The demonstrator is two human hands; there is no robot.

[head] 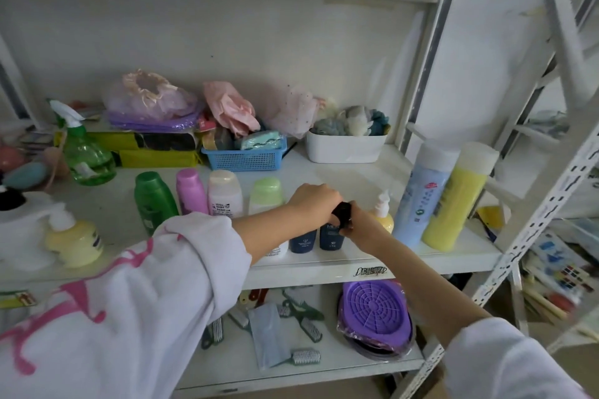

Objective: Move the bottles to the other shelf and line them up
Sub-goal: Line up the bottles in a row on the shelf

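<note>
Now reaching across the middle shelf (372,261) with both hands meeting over two navy bottles (317,238) near the front edge: left hand (312,204) curled down over one cap, right hand (359,227) clamped around the black cap (342,214) of the other. Judging by the grip, either setting the pair into a row or starting to lift them; cannot tell which. Standing behind in a loose line: green bottle (154,201), pink bottle (191,191), white bottle (225,193) and pale green bottle (266,194). Crowding the right side: small yellow pump bottle (384,215) just beside the right wrist, then tall blue bottle (424,194) and tall yellow bottle (457,201), both leaning. Probably needing a straight upward lift next, keeping the wrist clear of that pump. Sitting further back, a blue basket (244,159), a white tub (345,149) and a green spray bottle (86,152), all well apart from the hands.
</note>
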